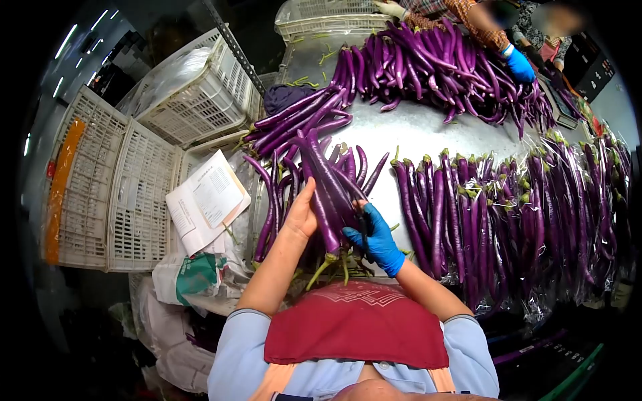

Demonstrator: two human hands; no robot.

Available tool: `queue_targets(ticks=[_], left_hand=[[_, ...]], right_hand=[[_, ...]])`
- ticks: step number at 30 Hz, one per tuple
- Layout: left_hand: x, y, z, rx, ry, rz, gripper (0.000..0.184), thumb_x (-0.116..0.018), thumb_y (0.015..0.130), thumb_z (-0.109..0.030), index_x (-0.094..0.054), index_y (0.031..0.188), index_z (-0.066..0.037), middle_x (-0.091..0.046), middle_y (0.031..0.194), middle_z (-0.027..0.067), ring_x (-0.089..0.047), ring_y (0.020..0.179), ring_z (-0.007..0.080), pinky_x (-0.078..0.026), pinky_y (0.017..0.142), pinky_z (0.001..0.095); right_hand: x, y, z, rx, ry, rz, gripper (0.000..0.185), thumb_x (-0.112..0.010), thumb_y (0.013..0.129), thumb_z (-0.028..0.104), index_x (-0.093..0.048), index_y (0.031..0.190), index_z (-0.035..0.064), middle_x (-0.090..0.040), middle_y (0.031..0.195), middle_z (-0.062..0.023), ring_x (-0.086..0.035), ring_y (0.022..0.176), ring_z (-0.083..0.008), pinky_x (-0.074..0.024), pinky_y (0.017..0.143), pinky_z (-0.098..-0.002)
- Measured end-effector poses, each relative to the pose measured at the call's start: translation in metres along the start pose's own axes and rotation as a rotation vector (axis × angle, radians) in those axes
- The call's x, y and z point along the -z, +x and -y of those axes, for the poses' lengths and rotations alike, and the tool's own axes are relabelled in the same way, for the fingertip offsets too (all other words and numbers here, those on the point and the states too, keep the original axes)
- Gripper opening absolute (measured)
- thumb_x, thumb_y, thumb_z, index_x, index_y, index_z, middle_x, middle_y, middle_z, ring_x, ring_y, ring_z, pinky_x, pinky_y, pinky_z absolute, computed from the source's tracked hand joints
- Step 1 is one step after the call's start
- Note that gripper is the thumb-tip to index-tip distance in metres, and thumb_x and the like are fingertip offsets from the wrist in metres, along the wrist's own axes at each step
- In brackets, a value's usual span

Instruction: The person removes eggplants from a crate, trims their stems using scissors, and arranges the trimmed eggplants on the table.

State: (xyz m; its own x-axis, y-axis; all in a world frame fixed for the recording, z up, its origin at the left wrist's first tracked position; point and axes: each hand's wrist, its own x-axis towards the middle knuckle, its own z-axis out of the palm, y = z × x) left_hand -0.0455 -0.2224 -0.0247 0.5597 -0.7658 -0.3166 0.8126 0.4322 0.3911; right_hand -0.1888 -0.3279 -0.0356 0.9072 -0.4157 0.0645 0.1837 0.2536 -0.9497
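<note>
Several long purple eggplants [324,194] are gathered between my two hands in front of my body, their green stems pointing down toward me. My bare left hand [304,211] clasps the bunch from the left side. In a blue glove with bare fingertips showing, my right hand [377,239] grips the bunch from the right. Other loose eggplants [267,204] lie just left of and behind the bunch. To the right, a row of eggplants [438,214] lies side by side, and farther right many are in clear plastic bags [535,217].
The metal table [374,130] carries a large eggplant pile [428,63] at the back. A co-worker's blue-gloved hand [519,64] is at that pile. White crates [194,87] stand at the left, near an open booklet [208,199] and a plastic bag [194,275].
</note>
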Motion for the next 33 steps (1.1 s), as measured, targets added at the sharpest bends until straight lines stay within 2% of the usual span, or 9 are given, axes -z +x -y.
queue_targets(ticks=[3, 6, 14, 19, 20, 25, 27, 30, 33], left_hand=[[0.005, -0.002, 0.008, -0.055, 0.161, 0.028, 0.051, -0.057, 0.084, -0.038, -0.051, 0.112, 0.004, -0.06, 0.104, 0.0162, -0.06, 0.095, 0.0282, -0.051, 0.085, 0.0432], [0.001, -0.006, 0.015, -0.194, 0.353, 0.034, 0.036, -0.056, 0.088, -0.026, -0.047, 0.114, -0.003, -0.059, 0.102, 0.014, -0.062, 0.087, 0.0241, -0.055, 0.076, 0.0378], [-0.001, -0.009, 0.025, -0.245, 0.401, 0.172, 0.045, -0.061, 0.083, -0.035, -0.051, 0.11, 0.0, -0.061, 0.096, 0.0124, -0.062, 0.086, 0.0206, -0.054, 0.071, 0.0313], [-0.007, -0.002, -0.002, -0.062, 0.22, 0.14, 0.05, -0.059, 0.082, -0.04, -0.055, 0.103, 0.005, -0.063, 0.082, 0.0136, -0.063, 0.076, 0.024, -0.054, 0.072, 0.0331], [-0.011, -0.004, -0.012, 0.019, 0.11, 0.112, 0.049, -0.055, 0.085, -0.04, -0.054, 0.104, 0.005, -0.062, 0.085, 0.0149, -0.062, 0.075, 0.0257, -0.054, 0.071, 0.035], [-0.001, 0.01, -0.04, 0.005, 0.076, 0.152, 0.046, -0.052, 0.086, -0.038, -0.05, 0.112, 0.001, -0.06, 0.094, 0.0166, -0.06, 0.078, 0.0255, -0.052, 0.069, 0.0378], [-0.002, 0.013, -0.043, 0.019, 0.081, 0.172, 0.054, -0.052, 0.086, -0.04, -0.045, 0.119, 0.001, -0.059, 0.096, 0.0162, -0.059, 0.078, 0.0243, -0.05, 0.069, 0.0367], [-0.015, 0.016, -0.04, 0.083, -0.006, 0.201, 0.047, -0.054, 0.085, -0.039, -0.056, 0.097, 0.006, -0.061, 0.089, 0.0175, -0.061, 0.077, 0.0263, -0.054, 0.068, 0.0385], [-0.022, 0.015, -0.035, 0.125, -0.053, 0.225, 0.046, -0.054, 0.085, -0.038, -0.054, 0.103, 0.004, -0.06, 0.09, 0.0179, -0.061, 0.077, 0.0272, -0.054, 0.068, 0.0388]], right_hand=[[-0.001, 0.001, 0.015, 0.321, -0.598, 0.051, 0.05, -0.065, 0.068, -0.004, -0.048, 0.114, 0.0047, -0.048, 0.085, -0.0094, -0.052, 0.073, -0.0233, -0.0433, 0.067, -0.0339], [-0.004, -0.001, 0.027, 0.346, -0.812, 0.119, 0.05, -0.065, 0.065, -0.001, -0.05, 0.113, 0.005, -0.048, 0.083, -0.0128, -0.052, 0.073, -0.0277, -0.0433, 0.067, -0.0345], [-0.017, 0.004, 0.039, 0.437, -0.814, 0.164, 0.052, -0.064, 0.065, 0.0, -0.051, 0.114, 0.006, -0.05, 0.085, -0.0141, -0.05, 0.08, -0.0321, -0.0435, 0.077, -0.0373], [-0.01, 0.0, 0.044, -0.024, 0.105, 0.169, 0.047, -0.063, 0.082, 0.005, -0.043, 0.125, 0.0039, -0.05, 0.117, -0.005, -0.05, 0.102, -0.0131, -0.0421, 0.088, -0.0252], [0.002, -0.004, 0.055, -0.33, 0.125, 0.162, 0.051, -0.061, 0.083, 0.004, -0.039, 0.13, 0.0037, -0.048, 0.122, -0.0068, -0.052, 0.102, -0.0141, -0.0423, 0.09, -0.0249], [0.066, -0.024, 0.054, -0.567, 0.136, 0.463, 0.051, -0.061, 0.085, 0.011, -0.039, 0.13, 0.002, -0.052, 0.123, -0.0105, -0.049, 0.112, -0.0154, -0.0419, 0.093, -0.0263], [0.077, -0.032, 0.06, -0.661, -0.103, 0.553, 0.055, -0.065, 0.083, 0.017, -0.041, 0.129, 0.0018, -0.053, 0.121, -0.0111, -0.051, 0.106, -0.0136, -0.0412, 0.091, -0.0267], [0.077, -0.033, 0.074, -0.615, -0.443, 0.7, 0.063, -0.068, 0.078, 0.037, -0.046, 0.126, 0.0032, -0.056, 0.116, -0.0121, -0.054, 0.101, -0.0162, -0.0413, 0.09, -0.0285], [0.072, -0.026, 0.086, -0.442, -0.697, 0.781, 0.062, -0.065, 0.077, 0.046, -0.05, 0.121, 0.0043, -0.059, 0.109, -0.0162, -0.058, 0.097, -0.0283, -0.0436, 0.086, -0.0329]])
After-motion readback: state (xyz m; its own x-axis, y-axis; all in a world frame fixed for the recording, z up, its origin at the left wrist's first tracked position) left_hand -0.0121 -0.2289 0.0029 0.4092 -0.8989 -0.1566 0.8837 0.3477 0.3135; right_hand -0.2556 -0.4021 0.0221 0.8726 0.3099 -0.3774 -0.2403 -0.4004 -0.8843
